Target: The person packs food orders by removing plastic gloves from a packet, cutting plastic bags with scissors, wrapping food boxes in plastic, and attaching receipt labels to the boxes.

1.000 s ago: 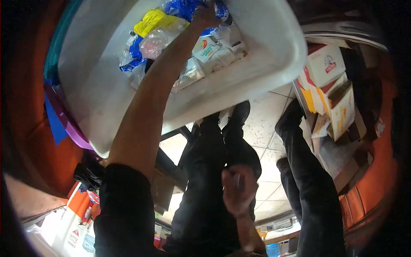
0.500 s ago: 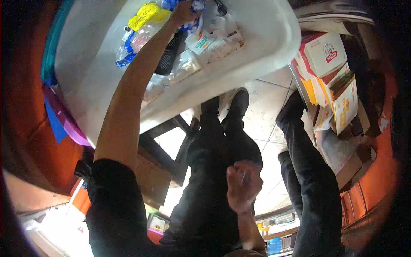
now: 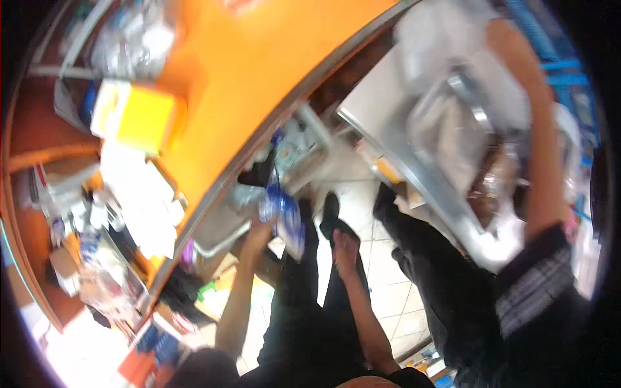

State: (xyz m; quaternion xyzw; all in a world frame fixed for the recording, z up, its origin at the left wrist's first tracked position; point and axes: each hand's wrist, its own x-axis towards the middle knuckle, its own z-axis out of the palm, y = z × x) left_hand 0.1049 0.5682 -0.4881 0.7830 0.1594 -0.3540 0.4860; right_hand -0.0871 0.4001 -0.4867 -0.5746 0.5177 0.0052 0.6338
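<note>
My left hand (image 3: 260, 235) grips a blue and white plastic bag (image 3: 282, 212), which hangs out in front of my legs beside the orange counter. Motion blurs the bag, so its contents cannot be made out. Just beyond it lies a black item (image 3: 257, 173), whose kind is unclear, near a white tub (image 3: 318, 129) partly hidden under the counter edge. My right hand (image 3: 346, 251) is raised in front of my legs, apart from the bag. Its fingers are smeared by motion.
The orange counter (image 3: 259, 58) carries a yellow box (image 3: 146, 118). Cluttered shelves (image 3: 55, 158) stand at left. On the right, another person's arm (image 3: 533, 123) reaches over a metal counter (image 3: 414, 176) with a clear container (image 3: 446, 123). That person's dark-trousered legs (image 3: 446, 278) stand nearby.
My view has swung up and away from the white tub, bringing the orange counter and the other person's arm into sight. My left hand has come out of the tub with the blue and white bag.
</note>
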